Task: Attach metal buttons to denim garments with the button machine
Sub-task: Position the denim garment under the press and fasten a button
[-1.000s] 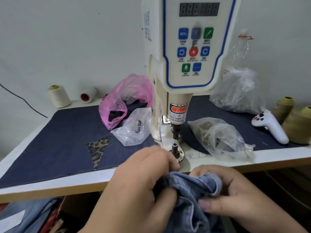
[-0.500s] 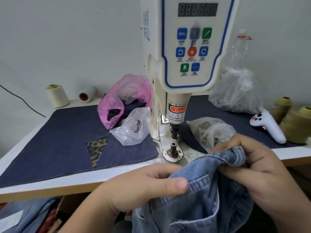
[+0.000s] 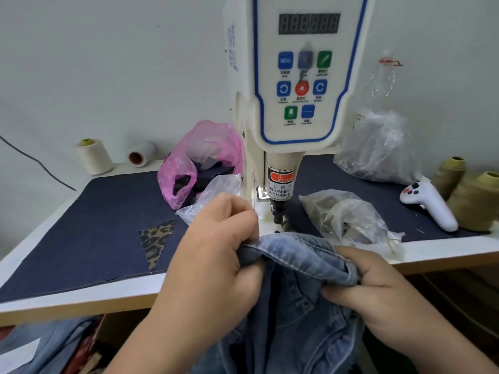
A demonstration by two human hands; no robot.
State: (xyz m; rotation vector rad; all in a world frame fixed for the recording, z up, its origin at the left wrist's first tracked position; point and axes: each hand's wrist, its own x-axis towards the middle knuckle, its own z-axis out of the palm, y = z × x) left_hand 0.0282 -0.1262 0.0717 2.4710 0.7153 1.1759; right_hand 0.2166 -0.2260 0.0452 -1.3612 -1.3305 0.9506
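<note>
Both the left hand (image 3: pixel 216 255) and right hand (image 3: pixel 378 290) grip the jeans (image 3: pixel 294 255) under the button machine (image 3: pixel 297 76), labelled "WARNING, TAKE CARE", with its "MENU" key.

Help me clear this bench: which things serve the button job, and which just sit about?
In use: white button machine; light blue denim garment; left hand; right hand.
Idle: white handheld controller; cream thread cone; pink plastic bag.

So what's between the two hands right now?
In the head view, a stretched band of the light-blue denim garment spans between the left hand and right hand.
</note>
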